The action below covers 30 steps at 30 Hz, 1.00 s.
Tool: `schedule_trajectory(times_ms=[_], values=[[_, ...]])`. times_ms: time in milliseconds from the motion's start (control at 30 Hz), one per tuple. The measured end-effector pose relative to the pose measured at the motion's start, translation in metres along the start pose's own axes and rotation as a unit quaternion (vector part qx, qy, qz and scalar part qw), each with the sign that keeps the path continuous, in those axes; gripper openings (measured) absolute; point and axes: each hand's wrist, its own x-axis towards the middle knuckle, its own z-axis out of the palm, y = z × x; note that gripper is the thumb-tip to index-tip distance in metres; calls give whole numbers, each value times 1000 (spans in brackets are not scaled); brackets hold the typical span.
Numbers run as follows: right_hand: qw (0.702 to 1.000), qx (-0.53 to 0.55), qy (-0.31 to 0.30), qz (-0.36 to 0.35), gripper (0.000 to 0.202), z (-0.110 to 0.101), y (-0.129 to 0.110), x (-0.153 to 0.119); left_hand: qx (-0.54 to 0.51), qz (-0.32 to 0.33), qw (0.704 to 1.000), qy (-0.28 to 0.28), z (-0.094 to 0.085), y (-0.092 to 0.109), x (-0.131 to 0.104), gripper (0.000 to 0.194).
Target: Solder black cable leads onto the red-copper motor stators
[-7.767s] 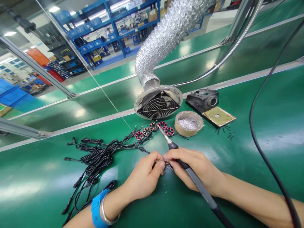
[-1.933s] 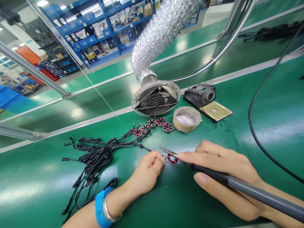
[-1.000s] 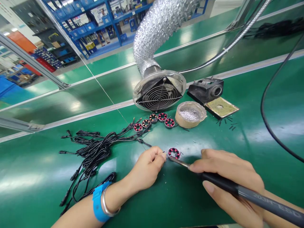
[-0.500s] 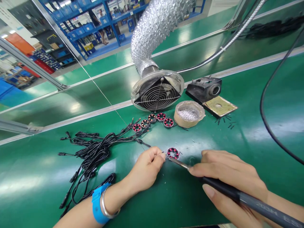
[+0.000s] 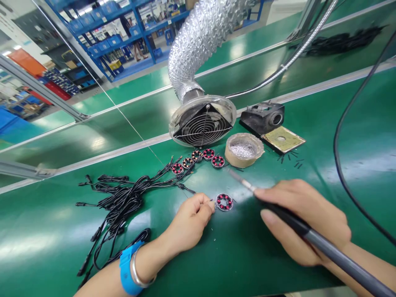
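Note:
My left hand is pinched on the end of a black cable, right beside a round coil ring with red windings that lies on the green table. Fine wires show between my fingertips and the ring. In my right hand is a soldering iron, held like a pen. Its metal tip points up and left, above the table and apart from the ring. Several more coil rings sit in a row behind, and a bundle of black cables spreads to the left.
A round fume extractor on a silver duct hangs over the table's back part. Near it are a tub of solder-like metal bits and an iron stand with a yellow sponge. A black cord curves down the right side.
The iron in my right hand has lifted off the wires by the ring, its tip moving up and slightly right. My left hand has stayed almost in place.

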Motion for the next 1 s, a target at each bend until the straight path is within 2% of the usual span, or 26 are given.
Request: schedule_trajectory(times_ms=[67, 167, 300, 400, 500, 567, 733, 1000], values=[[993, -114, 34, 19, 28, 1, 11, 1, -4, -1, 1000, 1, 0, -1, 0, 39], [983, -178, -13, 46, 29, 4, 22, 0, -16, -1, 1000, -1, -1, -2, 1, 37], [996, -66, -52, 1, 18, 13, 18, 2, -50, -30, 998, -13, -3, 1, 1, 38], [995, 17, -89, -34, 7, 23, 11, 9, -70, -42, 997, -3, -6, 4, 1, 41], [985, 40, -157, -57, 10, 34, 8, 18, -30, -35, 999, 12, -11, 6, 1, 37], [980, 51, -180, -66, 14, 40, 8, 21, 10, -18, 999, 25, -13, 7, 1, 33], [982, 81, -158, -60, 18, 51, 11, 19, 57, 63, 995, 55, -14, 5, 1, 26], [983, 137, -115, -48, 19, 54, 7, 17, 113, 70, 989, 65, -10, 2, 0, 32]])
